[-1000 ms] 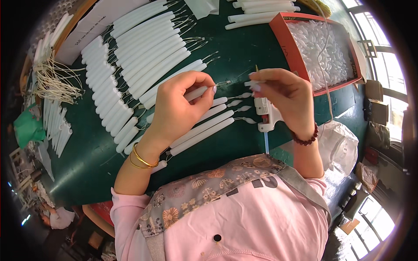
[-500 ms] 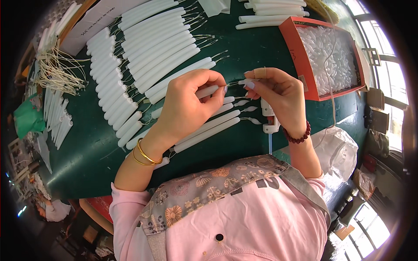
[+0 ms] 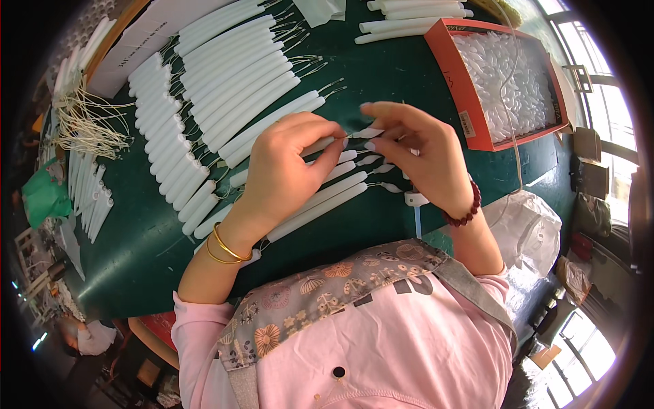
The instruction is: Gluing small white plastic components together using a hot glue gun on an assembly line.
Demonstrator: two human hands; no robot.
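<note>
My left hand (image 3: 289, 163) pinches a white taper-candle tube (image 3: 319, 146) near its end. A small white flame-shaped tip (image 3: 366, 133) sits at that end, just beyond my left fingertips. Around this tip my right hand (image 3: 422, 150) has its thumb and forefinger spread apart; whether another finger touches it is hard to see. Below my hands lie finished-looking white tubes (image 3: 334, 201) with flame tips (image 3: 390, 187) on thin wires. Under my right hand a white glue gun (image 3: 415, 199) is mostly hidden, with a pale glue stick (image 3: 418, 221) showing.
At the right stands a red box (image 3: 446, 82) of clear flame-shaped pieces (image 3: 501, 88), with a cable (image 3: 516, 129) across it. Rows of white tubes (image 3: 235, 85) cover the table's left half. A bundle of cream wires (image 3: 92, 126) and a crumpled clear bag (image 3: 528, 232) lie farther out.
The flame tip has come up close to the tube end in my left hand. My right forefinger has lifted away from its pinch, and the view has shifted slightly.
</note>
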